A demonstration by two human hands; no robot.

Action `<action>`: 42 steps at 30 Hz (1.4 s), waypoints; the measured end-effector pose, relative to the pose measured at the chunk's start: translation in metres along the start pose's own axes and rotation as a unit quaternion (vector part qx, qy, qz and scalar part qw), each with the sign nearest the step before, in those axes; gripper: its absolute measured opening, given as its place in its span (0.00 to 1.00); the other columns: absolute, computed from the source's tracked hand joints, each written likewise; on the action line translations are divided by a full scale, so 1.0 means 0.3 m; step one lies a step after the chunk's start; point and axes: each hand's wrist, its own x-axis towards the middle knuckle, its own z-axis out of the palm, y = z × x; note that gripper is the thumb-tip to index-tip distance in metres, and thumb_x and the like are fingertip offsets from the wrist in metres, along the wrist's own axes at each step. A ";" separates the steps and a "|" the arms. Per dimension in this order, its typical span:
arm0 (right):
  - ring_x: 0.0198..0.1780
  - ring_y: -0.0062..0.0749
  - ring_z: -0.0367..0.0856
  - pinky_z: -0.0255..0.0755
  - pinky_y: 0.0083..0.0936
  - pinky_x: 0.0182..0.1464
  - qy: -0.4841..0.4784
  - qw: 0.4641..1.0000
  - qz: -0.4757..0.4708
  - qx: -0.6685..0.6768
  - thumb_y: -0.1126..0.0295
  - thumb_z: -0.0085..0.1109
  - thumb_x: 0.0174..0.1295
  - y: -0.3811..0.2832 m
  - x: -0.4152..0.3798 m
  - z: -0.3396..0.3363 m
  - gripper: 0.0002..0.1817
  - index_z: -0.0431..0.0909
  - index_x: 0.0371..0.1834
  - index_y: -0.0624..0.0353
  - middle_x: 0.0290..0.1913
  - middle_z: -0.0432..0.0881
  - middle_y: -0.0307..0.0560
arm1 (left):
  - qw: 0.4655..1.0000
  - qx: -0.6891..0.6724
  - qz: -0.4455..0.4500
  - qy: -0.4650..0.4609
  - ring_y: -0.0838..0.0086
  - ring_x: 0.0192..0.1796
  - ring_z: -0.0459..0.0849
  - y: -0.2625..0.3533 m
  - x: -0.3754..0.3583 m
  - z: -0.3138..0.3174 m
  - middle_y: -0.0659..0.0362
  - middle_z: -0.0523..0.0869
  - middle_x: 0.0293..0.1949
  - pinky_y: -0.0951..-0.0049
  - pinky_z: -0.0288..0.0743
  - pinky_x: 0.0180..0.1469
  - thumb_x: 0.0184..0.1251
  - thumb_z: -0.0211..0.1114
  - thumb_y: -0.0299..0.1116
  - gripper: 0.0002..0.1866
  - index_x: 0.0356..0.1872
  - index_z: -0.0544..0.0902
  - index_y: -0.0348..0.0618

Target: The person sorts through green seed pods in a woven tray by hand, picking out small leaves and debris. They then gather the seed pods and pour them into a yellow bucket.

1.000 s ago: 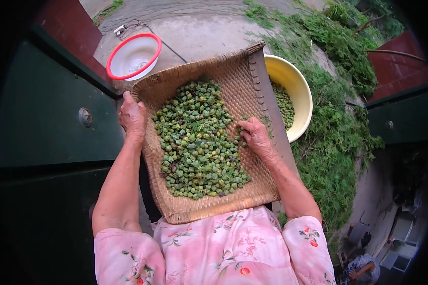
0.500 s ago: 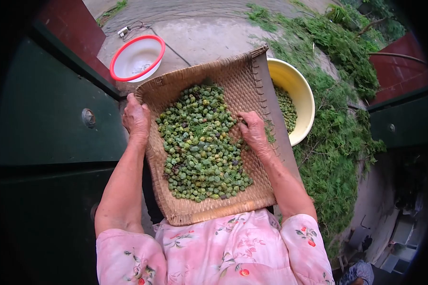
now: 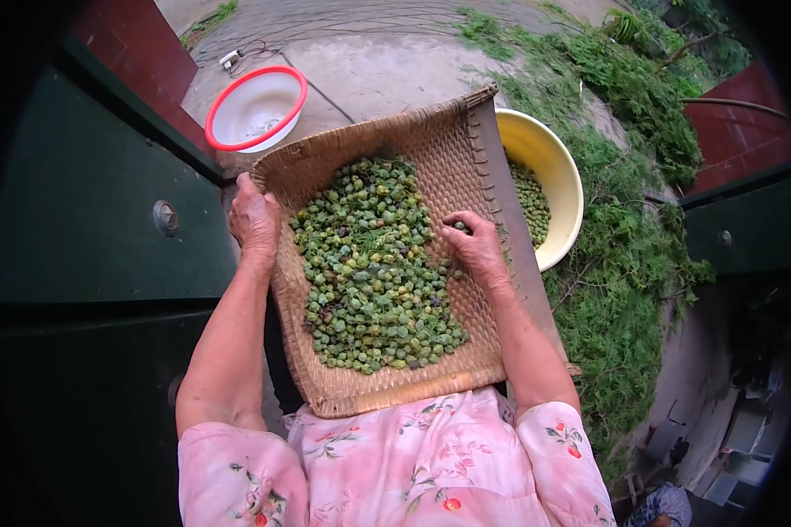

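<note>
- Our left hand (image 3: 255, 215) is closed around the left rim of the woven tray (image 3: 330, 395); the tray spreads rightward from that grip, its near edge against our pink shirt (image 3: 395, 461);
- our right hand (image 3: 475, 249) is bent inside the tray, thumb and forefinger curled around something small and dark green; we cannot tell whether it is firmly pinched;
- the green berries (image 3: 369, 281) are heaped between the two hands, just left of the right fingertips; the yellow tub (image 3: 564, 184) stands beyond the right hand, more berries inside; the red-rimmed basin (image 3: 255, 98) stands ahead of the left grip;
- we judge that a slackened left grip could tip the tray and spill the heap; a careless right-hand sweep could push berries over the far right edge, outside the tub;
- we can read no brand, label or writing anywhere.
</note>
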 end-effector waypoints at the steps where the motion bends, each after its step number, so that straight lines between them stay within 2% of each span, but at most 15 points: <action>1: 0.38 0.38 0.80 0.74 0.31 0.36 0.013 0.981 -0.132 -0.139 0.80 0.61 0.52 0.016 -0.001 0.021 0.11 0.77 0.39 0.59 0.39 0.78 0.49 | 1.000 0.000 0.000 0.001 0.48 0.47 0.82 0.002 -0.001 -0.002 0.42 0.84 0.42 0.54 0.75 0.50 0.57 0.61 0.33 0.24 0.57 0.69 0.42; 2: 0.37 0.41 0.79 0.73 0.34 0.37 0.026 0.927 -0.259 -0.272 0.80 0.61 0.51 0.029 -0.004 0.039 0.12 0.77 0.40 0.58 0.39 0.77 0.50 | 1.000 0.001 -0.001 0.001 0.48 0.47 0.82 0.006 -0.002 -0.006 0.42 0.84 0.42 0.54 0.75 0.50 0.57 0.61 0.32 0.24 0.57 0.69 0.42; 6: 0.40 0.46 0.78 0.73 0.35 0.43 0.040 0.903 -0.230 -0.361 0.78 0.63 0.47 0.035 -0.022 0.080 0.15 0.79 0.40 0.58 0.35 0.78 0.53 | 1.000 0.011 0.001 -0.001 0.48 0.47 0.82 0.015 -0.008 -0.016 0.42 0.84 0.42 0.54 0.75 0.51 0.57 0.61 0.32 0.25 0.57 0.69 0.42; 9: 0.41 0.39 0.80 0.74 0.33 0.42 0.027 0.966 -0.140 -0.216 0.80 0.59 0.49 0.007 -0.028 0.042 0.14 0.79 0.41 0.58 0.41 0.78 0.49 | 1.000 0.005 0.004 0.001 0.48 0.47 0.82 0.006 -0.004 -0.008 0.43 0.84 0.42 0.54 0.75 0.50 0.57 0.62 0.32 0.25 0.57 0.69 0.42; 10: 0.41 0.32 0.81 0.76 0.29 0.36 -0.011 0.995 0.026 -0.099 0.80 0.57 0.52 -0.061 -0.048 0.029 0.12 0.77 0.42 0.60 0.42 0.78 0.45 | 1.000 0.006 0.005 0.003 0.48 0.47 0.82 0.006 -0.005 -0.008 0.43 0.84 0.42 0.54 0.75 0.50 0.57 0.62 0.32 0.25 0.57 0.69 0.42; 14: 0.35 0.32 0.82 0.74 0.19 0.30 -0.023 0.924 0.082 0.373 0.77 0.60 0.55 -0.054 -0.059 -0.006 0.11 0.74 0.42 0.64 0.30 0.78 0.42 | 1.000 0.007 0.003 -0.003 0.49 0.47 0.83 0.011 -0.005 -0.010 0.43 0.84 0.42 0.54 0.75 0.50 0.57 0.62 0.33 0.25 0.57 0.69 0.42; 17: 0.35 0.31 0.81 0.75 0.26 0.31 -0.012 0.959 0.101 0.263 0.77 0.60 0.55 -0.014 -0.017 -0.010 0.10 0.76 0.40 0.64 0.30 0.79 0.44 | 1.000 0.005 0.002 -0.004 0.49 0.46 0.83 0.007 -0.003 -0.010 0.43 0.84 0.42 0.54 0.75 0.50 0.57 0.62 0.33 0.26 0.58 0.68 0.42; 19: 0.36 0.35 0.81 0.75 0.32 0.34 0.017 1.000 -0.006 -0.002 0.75 0.62 0.54 -0.010 -0.014 0.024 0.09 0.77 0.38 0.64 0.32 0.79 0.48 | 1.000 0.006 0.003 -0.002 0.49 0.46 0.83 0.005 -0.004 -0.007 0.43 0.84 0.42 0.54 0.75 0.50 0.57 0.62 0.33 0.26 0.58 0.68 0.42; 23: 0.37 0.47 0.80 0.73 0.41 0.41 0.071 0.914 -0.223 -0.332 0.70 0.64 0.53 0.026 0.003 0.109 0.10 0.79 0.36 0.62 0.35 0.79 0.55 | 1.000 0.009 0.000 -0.003 0.49 0.46 0.83 0.004 -0.001 -0.007 0.42 0.84 0.42 0.54 0.75 0.50 0.57 0.61 0.33 0.26 0.58 0.68 0.42; 27: 0.38 0.49 0.80 0.73 0.40 0.44 0.071 0.924 -0.211 -0.310 0.72 0.63 0.52 0.051 -0.001 0.125 0.09 0.79 0.35 0.62 0.36 0.79 0.56 | 1.000 0.003 0.005 -0.001 0.49 0.47 0.83 0.003 -0.003 -0.007 0.42 0.84 0.42 0.54 0.75 0.50 0.57 0.61 0.33 0.26 0.58 0.69 0.42; 30: 0.37 0.42 0.82 0.76 0.36 0.40 0.053 0.962 -0.159 -0.216 0.75 0.60 0.54 0.000 -0.025 0.101 0.07 0.78 0.36 0.61 0.35 0.80 0.50 | 1.000 -0.001 0.002 -0.006 0.49 0.47 0.83 0.003 -0.001 -0.010 0.42 0.84 0.42 0.54 0.75 0.50 0.57 0.61 0.33 0.26 0.58 0.69 0.42; 33: 0.35 0.34 0.82 0.77 0.29 0.33 -0.017 0.947 0.088 0.310 0.76 0.58 0.57 -0.026 -0.036 0.057 0.07 0.76 0.39 0.60 0.34 0.80 0.43 | 1.000 -0.008 0.002 -0.006 0.48 0.47 0.82 0.003 -0.003 -0.011 0.42 0.84 0.42 0.54 0.75 0.50 0.57 0.61 0.33 0.25 0.57 0.69 0.42; 37: 0.33 0.29 0.81 0.76 0.23 0.29 -0.042 0.912 0.081 0.401 0.75 0.59 0.59 -0.014 -0.007 0.022 0.06 0.74 0.38 0.60 0.33 0.79 0.42 | 1.000 -0.008 0.006 0.001 0.48 0.47 0.82 0.004 -0.002 -0.006 0.42 0.84 0.42 0.54 0.75 0.50 0.57 0.61 0.32 0.25 0.57 0.69 0.42; 39: 0.36 0.33 0.80 0.75 0.29 0.36 -0.004 0.989 -0.011 0.149 0.75 0.62 0.55 0.010 0.029 0.024 0.11 0.76 0.42 0.62 0.35 0.80 0.44 | 1.000 -0.007 0.007 0.000 0.48 0.47 0.82 0.003 -0.001 -0.007 0.42 0.84 0.42 0.54 0.75 0.50 0.57 0.62 0.32 0.25 0.57 0.69 0.42; 42: 0.40 0.50 0.78 0.72 0.38 0.46 0.042 0.957 -0.200 -0.207 0.78 0.61 0.49 -0.032 0.027 0.079 0.20 0.74 0.48 0.59 0.38 0.78 0.55 | 1.000 -0.014 0.009 0.001 0.48 0.47 0.82 -0.001 -0.001 -0.003 0.42 0.84 0.42 0.54 0.75 0.50 0.57 0.62 0.32 0.25 0.57 0.69 0.42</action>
